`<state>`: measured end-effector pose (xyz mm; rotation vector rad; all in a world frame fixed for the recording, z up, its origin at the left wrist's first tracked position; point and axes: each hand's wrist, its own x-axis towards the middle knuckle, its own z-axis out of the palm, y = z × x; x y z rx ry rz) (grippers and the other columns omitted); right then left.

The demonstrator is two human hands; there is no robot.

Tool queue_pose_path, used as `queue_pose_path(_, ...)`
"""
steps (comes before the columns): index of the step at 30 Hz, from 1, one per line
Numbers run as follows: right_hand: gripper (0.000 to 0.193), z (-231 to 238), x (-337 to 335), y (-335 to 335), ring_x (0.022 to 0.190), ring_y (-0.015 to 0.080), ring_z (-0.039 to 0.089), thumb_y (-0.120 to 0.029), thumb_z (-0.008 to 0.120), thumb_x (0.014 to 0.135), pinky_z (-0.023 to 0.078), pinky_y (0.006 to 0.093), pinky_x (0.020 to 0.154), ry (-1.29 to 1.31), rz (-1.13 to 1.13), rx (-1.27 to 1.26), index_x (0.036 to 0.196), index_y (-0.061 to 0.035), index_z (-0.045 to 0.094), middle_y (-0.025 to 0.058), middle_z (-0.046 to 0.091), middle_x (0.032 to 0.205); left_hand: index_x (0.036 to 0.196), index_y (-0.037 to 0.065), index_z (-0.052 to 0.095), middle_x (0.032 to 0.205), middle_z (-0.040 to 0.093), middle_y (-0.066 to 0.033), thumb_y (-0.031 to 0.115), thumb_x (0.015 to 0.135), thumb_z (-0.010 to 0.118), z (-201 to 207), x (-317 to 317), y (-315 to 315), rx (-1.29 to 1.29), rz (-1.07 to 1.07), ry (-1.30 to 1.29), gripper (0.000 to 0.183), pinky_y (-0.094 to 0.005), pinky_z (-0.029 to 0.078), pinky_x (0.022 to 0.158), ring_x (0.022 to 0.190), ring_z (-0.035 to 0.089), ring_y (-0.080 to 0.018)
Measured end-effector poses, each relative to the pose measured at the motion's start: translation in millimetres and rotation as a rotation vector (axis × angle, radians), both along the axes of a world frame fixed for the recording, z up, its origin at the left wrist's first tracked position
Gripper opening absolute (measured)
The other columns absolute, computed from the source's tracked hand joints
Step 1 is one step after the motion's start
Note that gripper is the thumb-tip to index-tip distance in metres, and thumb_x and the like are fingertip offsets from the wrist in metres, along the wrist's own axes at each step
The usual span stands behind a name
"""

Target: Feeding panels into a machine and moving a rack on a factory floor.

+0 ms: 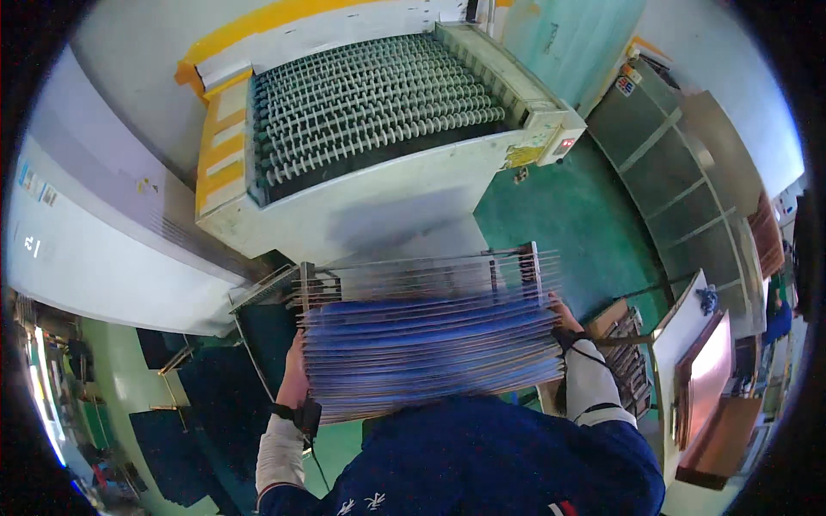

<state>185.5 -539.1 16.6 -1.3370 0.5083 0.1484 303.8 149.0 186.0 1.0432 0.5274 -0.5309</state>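
In front of my body is a slotted rack [535,265] with thin wires across it and upright posts at its far corners. Many thin blue panels [434,344] sit in it side by side, their edges turned up towards me. My left hand [295,365] is closed at the left side of this load, its fingertips hidden by the panel edges. At the opposite side my right hand [564,313] grips near the far right corner, its fingers partly showing. Dark bands wrap both wrists.
Beyond the rack stands a white machine [344,219] with a bed of ridged rollers [379,103]. Dark panels [176,447] are at the lower left. On the right, copper-coloured sheets [705,370] lean by a white board [671,344], near a grey metal cabinet [662,189].
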Motion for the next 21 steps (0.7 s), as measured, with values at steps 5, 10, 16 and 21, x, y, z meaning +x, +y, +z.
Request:
queue_pose_path(5, 0.061, 46.5, 106.3, -9.8, 0.093, 0.0240, 0.053, -0.048, 0.039, 0.091, 0.045, 0.0405, 0.081, -0.156, 0.365, -0.456, 0.143, -0.0224, 0.022, 0.0046, 0.051, 0.122, 0.118, 0.006, 0.053, 0.113, 0.059, -0.0100, 0.050, 0.091, 0.041, 32.0, 41.7, -55.8, 0.212, 0.049, 0.151, 0.053, -0.0380, 0.045, 0.088, 0.101, 0.056, -0.0246)
queue_pose_path(10, 0.061, 38.7, 191.6, -17.5, 0.089, 0.0203, 0.056, -0.043, 0.045, 0.091, 0.047, 0.0379, 0.079, -0.277, 0.375, -0.435, 0.138, -0.0083, 0.031, 0.0057, 0.053, 0.115, 0.119, 0.006, 0.051, 0.117, 0.054, -0.0116, 0.055, 0.086, 0.046, -45.8, 84.6, -42.5, 0.223, 0.084, 0.296, 0.059, -0.0392, 0.043, 0.087, 0.105, 0.052, -0.0257)
queue_pose_path(16, 0.045, 62.2, 268.9, 1.4, 0.081, 0.0213, 0.059, -0.035, 0.042, 0.094, 0.050, 0.0367, 0.073, 0.343, 0.131, 0.018, 0.130, -0.0071, 0.041, 0.0075, 0.057, 0.109, 0.117, 0.007, 0.050, 0.114, 0.053, -0.0112, 0.056, 0.085, 0.048, -58.6, 119.2, -59.7, 0.268, 0.098, 0.253, 0.058, -0.0410, 0.042, 0.086, 0.105, 0.050, -0.0266)
queue_pose_path(21, 0.044, 46.5, 273.0, -17.3, 0.078, 0.0194, 0.057, -0.033, 0.043, 0.094, 0.049, 0.0326, 0.070, 0.407, 0.259, -0.026, 0.133, -0.0116, 0.039, 0.0066, 0.056, 0.108, 0.116, 0.008, 0.053, 0.114, 0.055, -0.0109, 0.054, 0.088, 0.045, -33.1, 128.2, -81.4, 0.275, 0.122, 0.222, 0.054, -0.0386, 0.044, 0.085, 0.100, 0.054, -0.0252)
